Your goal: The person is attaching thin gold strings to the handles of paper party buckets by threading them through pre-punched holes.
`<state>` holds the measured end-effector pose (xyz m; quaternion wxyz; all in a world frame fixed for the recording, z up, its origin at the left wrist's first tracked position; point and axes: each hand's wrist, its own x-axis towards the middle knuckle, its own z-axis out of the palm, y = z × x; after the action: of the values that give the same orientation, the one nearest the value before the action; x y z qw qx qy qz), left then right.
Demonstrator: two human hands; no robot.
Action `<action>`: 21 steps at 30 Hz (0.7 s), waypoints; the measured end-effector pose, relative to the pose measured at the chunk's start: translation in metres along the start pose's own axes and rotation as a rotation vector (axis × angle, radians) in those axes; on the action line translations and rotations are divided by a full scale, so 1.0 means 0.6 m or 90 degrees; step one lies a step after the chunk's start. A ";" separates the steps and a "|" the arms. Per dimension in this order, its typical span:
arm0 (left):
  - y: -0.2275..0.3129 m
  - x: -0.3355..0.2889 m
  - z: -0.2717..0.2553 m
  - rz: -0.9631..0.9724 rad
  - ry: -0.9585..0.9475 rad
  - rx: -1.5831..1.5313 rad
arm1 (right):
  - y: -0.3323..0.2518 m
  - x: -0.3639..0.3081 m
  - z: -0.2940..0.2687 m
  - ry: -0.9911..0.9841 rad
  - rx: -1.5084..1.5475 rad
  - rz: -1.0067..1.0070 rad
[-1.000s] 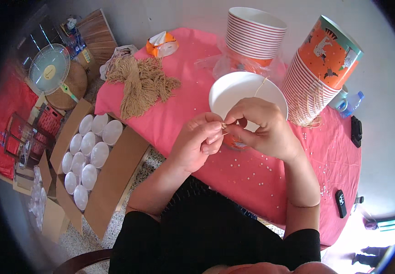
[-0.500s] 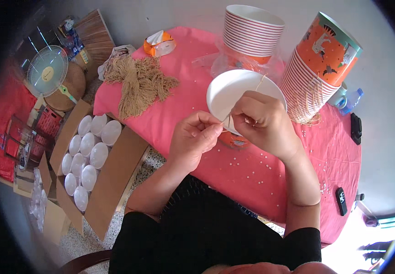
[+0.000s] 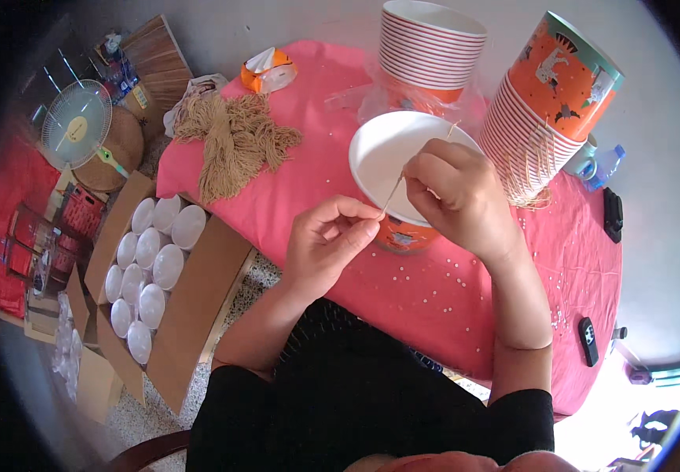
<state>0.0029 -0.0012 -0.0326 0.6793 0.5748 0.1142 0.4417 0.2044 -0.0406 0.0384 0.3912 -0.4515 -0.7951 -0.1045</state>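
The left hand (image 3: 323, 250) pinches the cord (image 3: 393, 193) low, thumb against forefinger; the right hand (image 3: 463, 198), fingers curled in tight, grips it higher, apparently to keep it taut. The cord slants before the near side of the bucket (image 3: 405, 236), seemingly set close for easy reach

R hand (image 3: 459, 193) hides pt. of bucket (image 3: 373, 149) &, prob., some cord (image 3: 393, 196).

Tan cord (image 3: 392, 195), orange-sided bucket (image 3: 404, 236) with white inside, pink tablecloth (image 3: 320, 177), orange-and-green animal-patterned bucket stack (image 3: 552, 110), brown box (image 3: 194, 299)
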 end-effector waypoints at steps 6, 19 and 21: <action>0.025 0.027 0.004 0.161 0.036 0.243 | -0.014 0.003 -0.012 0.014 -0.067 -0.107; 0.033 0.049 0.003 0.209 0.017 0.296 | -0.022 0.004 -0.024 0.014 -0.117 -0.139; 0.034 0.048 0.003 0.204 0.007 0.316 | -0.023 0.005 -0.029 0.006 -0.126 -0.147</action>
<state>0.0113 0.0179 -0.0039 0.4388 0.7318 0.1304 0.5049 0.2015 -0.0557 0.0545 0.3337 -0.3931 -0.8256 -0.2290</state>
